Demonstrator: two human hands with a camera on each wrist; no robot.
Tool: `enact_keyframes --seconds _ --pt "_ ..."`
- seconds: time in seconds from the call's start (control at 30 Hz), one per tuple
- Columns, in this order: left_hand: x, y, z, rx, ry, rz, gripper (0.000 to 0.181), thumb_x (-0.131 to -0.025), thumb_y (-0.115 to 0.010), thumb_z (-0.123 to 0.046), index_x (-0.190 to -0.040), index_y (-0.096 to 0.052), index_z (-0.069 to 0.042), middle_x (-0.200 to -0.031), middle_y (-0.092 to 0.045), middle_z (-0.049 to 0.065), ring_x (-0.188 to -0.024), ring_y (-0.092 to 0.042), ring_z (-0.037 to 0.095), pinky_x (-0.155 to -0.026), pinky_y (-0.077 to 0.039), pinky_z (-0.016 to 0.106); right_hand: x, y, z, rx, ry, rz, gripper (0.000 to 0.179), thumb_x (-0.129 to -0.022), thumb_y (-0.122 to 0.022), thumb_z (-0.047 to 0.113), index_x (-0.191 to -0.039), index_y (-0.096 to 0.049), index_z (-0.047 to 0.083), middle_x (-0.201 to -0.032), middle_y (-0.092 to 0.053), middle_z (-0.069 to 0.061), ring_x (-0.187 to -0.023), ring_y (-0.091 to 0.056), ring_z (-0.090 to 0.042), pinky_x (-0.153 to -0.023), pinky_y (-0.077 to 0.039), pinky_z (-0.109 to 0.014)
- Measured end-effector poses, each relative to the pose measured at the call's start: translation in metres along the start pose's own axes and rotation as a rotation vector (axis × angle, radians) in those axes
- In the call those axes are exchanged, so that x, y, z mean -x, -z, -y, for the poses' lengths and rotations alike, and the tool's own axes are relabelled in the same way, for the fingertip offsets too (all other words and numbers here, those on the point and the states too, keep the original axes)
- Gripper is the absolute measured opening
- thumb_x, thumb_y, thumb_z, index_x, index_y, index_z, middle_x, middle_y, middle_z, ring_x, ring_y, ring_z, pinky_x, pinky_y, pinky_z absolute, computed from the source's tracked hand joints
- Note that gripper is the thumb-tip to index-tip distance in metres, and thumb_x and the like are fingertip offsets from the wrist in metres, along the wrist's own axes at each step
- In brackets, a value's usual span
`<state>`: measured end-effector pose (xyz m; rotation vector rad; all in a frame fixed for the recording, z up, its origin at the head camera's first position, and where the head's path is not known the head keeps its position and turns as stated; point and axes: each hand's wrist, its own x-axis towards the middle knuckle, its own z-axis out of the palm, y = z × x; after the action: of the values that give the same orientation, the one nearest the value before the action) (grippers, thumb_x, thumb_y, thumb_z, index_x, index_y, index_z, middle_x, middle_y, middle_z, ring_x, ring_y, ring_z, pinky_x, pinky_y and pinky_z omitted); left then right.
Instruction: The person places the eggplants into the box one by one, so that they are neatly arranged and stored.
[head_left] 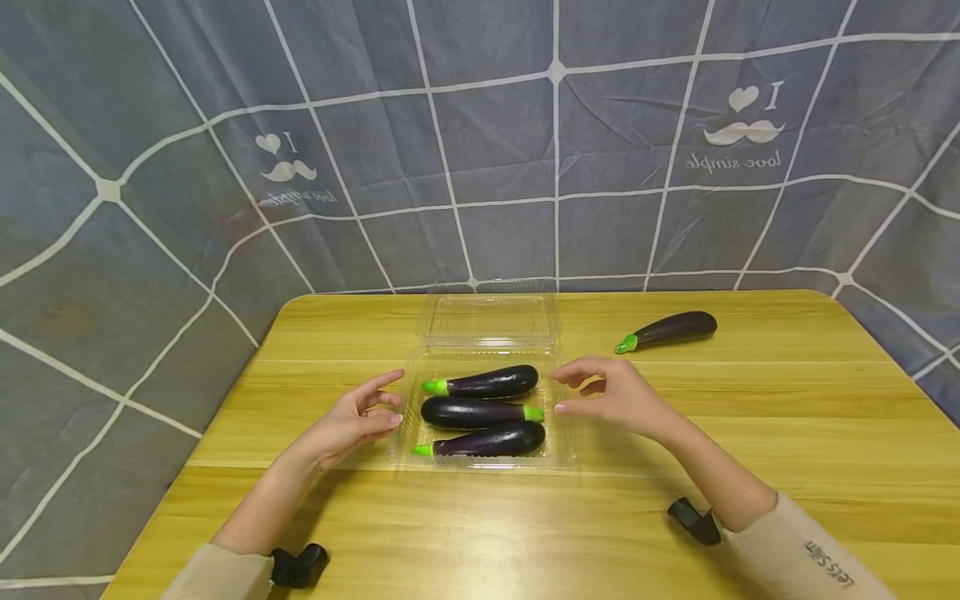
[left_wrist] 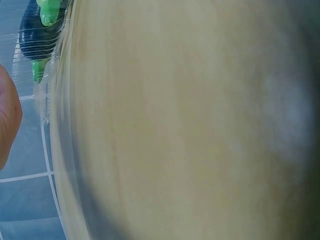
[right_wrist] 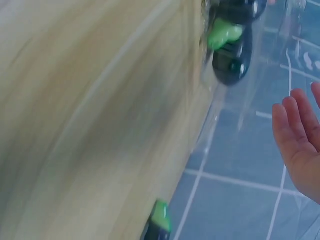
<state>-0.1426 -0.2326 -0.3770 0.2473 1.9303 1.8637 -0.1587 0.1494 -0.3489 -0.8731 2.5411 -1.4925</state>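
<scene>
Zero things are in the left hand or right hand: fingers apart, beside the clear box — touching or not, I can't tell. I'd steady both edges softly, as thin plastic may bend. Three eggplants lie inside, lid open toward the table's back edge. Only the head view shows the fourth eggplant whole — toward the back right corner.

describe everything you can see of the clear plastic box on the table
The clear box looks like thin, shiny plastic with ribbed walls. Its lid, apparently joined along the far edge, is folded open away from the person. It stands on the wood-look table, its base holding three eggplants side by side. The left hand and right hand flank it; whether fingertips touch it is unclear.
</scene>
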Motion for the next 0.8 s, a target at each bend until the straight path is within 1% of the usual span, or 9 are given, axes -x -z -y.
enact_keyframes --seconds 0.2,0.4,0.43,0.53,0.67,0.8 --pt "0.000 0.000 0.001 -0.003 0.002 -0.002 0.075 -0.088 -0.059 0.001 -0.148 -0.015 -0.002 -0.110 -0.046 0.006 -0.084 -0.056 0.008 -0.074 -0.050 0.023 0.010 0.021 -0.006 0.054 -0.029 -0.045 0.036 -0.076 -0.077 0.015 -0.108 -0.067 0.003 -0.105 -0.065 -0.010 -0.092 -0.058 -0.023 -0.080 -0.051 -0.036" --pt "0.000 0.000 0.001 -0.001 0.003 -0.009 0.075 -0.087 -0.061 0.000 -0.148 -0.017 -0.003 -0.110 -0.046 0.006 -0.085 -0.055 0.009 -0.075 -0.049 0.023 0.018 0.040 -0.014 0.104 -0.058 -0.057 0.038 -0.078 -0.076 0.017 -0.112 -0.065 0.005 -0.107 -0.064 -0.009 -0.092 -0.057 -0.015 -0.082 -0.050 -0.039" --pt "0.000 0.000 0.001 0.000 0.003 -0.011 0.075 -0.087 -0.061 0.000 -0.148 -0.017 -0.004 -0.110 -0.046 0.006 -0.085 -0.055 0.009 -0.075 -0.049 0.023 0.019 0.042 -0.016 0.113 -0.064 -0.060 0.038 -0.078 -0.076 0.018 -0.112 -0.065 0.005 -0.108 -0.064 -0.009 -0.093 -0.056 -0.015 -0.082 -0.050 -0.039" --pt "0.000 0.000 0.001 0.001 0.002 -0.012 0.075 -0.087 -0.061 0.000 -0.148 -0.018 -0.004 -0.109 -0.046 0.006 -0.085 -0.055 0.009 -0.074 -0.049 0.023 0.023 0.050 -0.019 0.131 -0.087 -0.072 0.038 -0.080 -0.075 0.020 -0.113 -0.064 0.005 -0.110 -0.063 -0.012 -0.095 -0.056 -0.020 -0.083 -0.050 -0.039" --pt "0.000 0.000 0.000 0.000 0.005 -0.009 0.075 -0.087 -0.061 0.000 -0.148 -0.017 -0.004 -0.109 -0.046 0.006 -0.085 -0.056 0.009 -0.074 -0.050 0.023 0.027 0.060 -0.026 0.157 -0.113 -0.094 0.038 -0.081 -0.074 0.020 -0.114 -0.064 0.004 -0.111 -0.061 -0.016 -0.097 -0.055 -0.028 -0.082 -0.050 -0.032" --pt "0.000 0.000 0.000 0.000 0.003 -0.002 0.074 -0.088 -0.060 0.000 -0.148 -0.017 -0.004 -0.109 -0.047 0.006 -0.085 -0.057 0.009 -0.073 -0.049 0.022 0.031 0.069 -0.033 0.188 -0.142 -0.113 0.038 -0.081 -0.074 0.021 -0.113 -0.064 0.004 -0.110 -0.061 -0.013 -0.098 -0.055 -0.029 -0.080 -0.050 -0.026"
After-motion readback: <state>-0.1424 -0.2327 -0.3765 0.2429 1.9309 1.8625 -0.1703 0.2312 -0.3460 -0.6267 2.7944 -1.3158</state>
